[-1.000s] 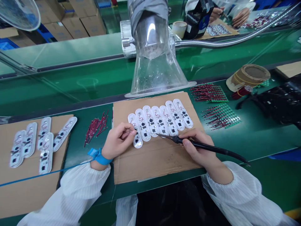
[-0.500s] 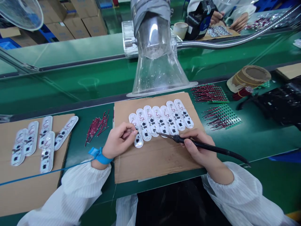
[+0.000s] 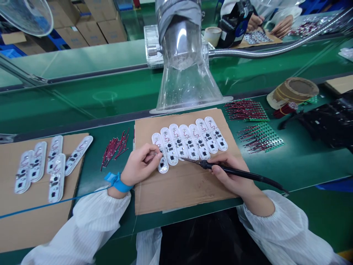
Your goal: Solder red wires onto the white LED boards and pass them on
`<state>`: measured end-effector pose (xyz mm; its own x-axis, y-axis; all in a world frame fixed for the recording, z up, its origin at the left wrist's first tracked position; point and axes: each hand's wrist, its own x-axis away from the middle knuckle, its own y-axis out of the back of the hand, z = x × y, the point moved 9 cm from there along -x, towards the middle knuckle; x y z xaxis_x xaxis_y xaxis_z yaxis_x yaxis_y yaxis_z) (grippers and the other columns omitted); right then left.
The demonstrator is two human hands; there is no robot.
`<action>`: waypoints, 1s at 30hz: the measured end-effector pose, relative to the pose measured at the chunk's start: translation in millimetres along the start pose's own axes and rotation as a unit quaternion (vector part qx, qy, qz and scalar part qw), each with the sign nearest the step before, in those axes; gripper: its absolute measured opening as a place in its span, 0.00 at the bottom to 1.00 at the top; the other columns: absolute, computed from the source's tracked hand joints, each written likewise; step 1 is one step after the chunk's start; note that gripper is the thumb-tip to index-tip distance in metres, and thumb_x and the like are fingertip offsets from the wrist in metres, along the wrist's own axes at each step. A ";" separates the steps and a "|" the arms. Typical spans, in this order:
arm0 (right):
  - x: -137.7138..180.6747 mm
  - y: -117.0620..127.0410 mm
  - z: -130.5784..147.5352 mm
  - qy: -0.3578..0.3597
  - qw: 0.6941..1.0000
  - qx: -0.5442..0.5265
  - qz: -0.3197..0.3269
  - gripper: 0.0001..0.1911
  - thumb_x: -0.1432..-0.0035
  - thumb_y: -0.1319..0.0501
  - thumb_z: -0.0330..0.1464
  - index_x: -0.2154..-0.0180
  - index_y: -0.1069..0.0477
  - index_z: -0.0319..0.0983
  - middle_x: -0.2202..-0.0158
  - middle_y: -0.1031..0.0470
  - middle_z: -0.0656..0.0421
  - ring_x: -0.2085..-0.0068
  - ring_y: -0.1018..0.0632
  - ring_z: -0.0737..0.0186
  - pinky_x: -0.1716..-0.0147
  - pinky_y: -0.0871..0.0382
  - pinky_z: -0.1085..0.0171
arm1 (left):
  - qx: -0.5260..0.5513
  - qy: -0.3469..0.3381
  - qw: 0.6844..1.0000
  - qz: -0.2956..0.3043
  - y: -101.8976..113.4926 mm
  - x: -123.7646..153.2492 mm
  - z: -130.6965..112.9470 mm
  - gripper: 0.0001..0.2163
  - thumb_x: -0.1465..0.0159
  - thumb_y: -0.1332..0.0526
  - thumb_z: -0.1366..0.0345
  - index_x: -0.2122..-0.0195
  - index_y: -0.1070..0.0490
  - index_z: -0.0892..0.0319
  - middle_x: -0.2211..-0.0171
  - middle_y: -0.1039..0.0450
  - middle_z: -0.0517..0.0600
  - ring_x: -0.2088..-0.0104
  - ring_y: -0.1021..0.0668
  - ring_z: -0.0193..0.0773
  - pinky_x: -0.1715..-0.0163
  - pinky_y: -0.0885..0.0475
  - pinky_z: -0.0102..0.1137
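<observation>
My right hand (image 3: 230,173) is wrapped round the black handle of a soldering iron (image 3: 220,168). The iron's tip points left, at the lower ends of the second and third boards from the left. Between pinched fingers, my left hand (image 3: 145,162) holds a thin solder wire (image 3: 154,153) beside the leftmost board. Several white oval circuit boards (image 3: 191,141) with black chips and short red wires lie side by side in a row on a cardboard sheet (image 3: 182,191). A blue wrist strap (image 3: 118,182) circles my left wrist.
Loose red wires (image 3: 114,147) lie left of the cardboard. More white boards (image 3: 56,178) rest on a second cardboard (image 3: 33,228). A clear fume hood (image 3: 189,84) stands behind the row. Green panels with red wires (image 3: 260,136) lie right, near a round container (image 3: 293,92). A co-worker's hands (image 3: 282,27) work opposite.
My right hand and the soldering iron have shifted slightly left, bringing the tip from the third board toward the second. My left hand stays almost in place with the solder wire.
</observation>
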<state>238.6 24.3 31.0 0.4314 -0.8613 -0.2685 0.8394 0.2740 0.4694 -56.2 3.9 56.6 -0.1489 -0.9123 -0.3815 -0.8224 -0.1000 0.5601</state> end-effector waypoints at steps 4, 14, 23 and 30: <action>1.6 7.3 4.9 0.012 0.999 0.003 -0.032 0.09 0.23 0.32 0.44 0.52 0.18 0.48 0.65 0.13 0.60 0.69 0.13 0.57 0.67 0.18 0.60 | 0.000 -0.011 1.000 -0.004 2.1 2.5 -0.1 0.03 0.29 0.34 0.70 0.60 0.26 0.55 0.78 0.46 0.35 0.80 0.40 0.28 0.78 0.42 0.25; 38.2 49.8 -3.6 -0.036 0.975 -0.071 -0.206 0.10 0.23 0.32 0.45 0.56 0.18 0.48 0.70 0.17 0.59 0.75 0.18 0.57 0.76 0.20 0.59 | -0.062 -0.031 0.998 -0.008 -27.3 -16.4 -45.3 0.05 0.25 0.37 0.69 0.60 0.26 0.54 0.72 0.32 0.44 0.70 0.28 0.37 0.66 0.30 0.34; 30.8 40.1 -3.9 -0.036 0.984 -0.056 -0.165 0.13 0.23 0.32 0.47 0.58 0.19 0.46 0.71 0.16 0.61 0.76 0.17 0.59 0.76 0.21 0.62 | -0.073 -0.051 0.996 -0.015 -39.4 -15.8 -47.0 0.06 0.25 0.36 0.73 0.59 0.28 0.54 0.70 0.33 0.43 0.67 0.28 0.38 0.64 0.33 0.35; 23.7 37.9 7.0 -0.008 0.991 -0.017 -0.129 0.08 0.23 0.32 0.41 0.58 0.19 0.46 0.70 0.15 0.62 0.76 0.17 0.60 0.76 0.23 0.63 | -0.079 -0.062 0.995 -0.003 -43.0 -14.9 -46.3 0.07 0.25 0.37 0.73 0.58 0.29 0.54 0.71 0.35 0.43 0.68 0.28 0.37 0.64 0.33 0.35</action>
<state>278.3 11.2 48.2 0.1959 -0.9110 -0.3630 0.9316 0.0573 0.3589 6.8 3.4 72.2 -0.2185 -0.8568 -0.4670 -0.7286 -0.1751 0.6622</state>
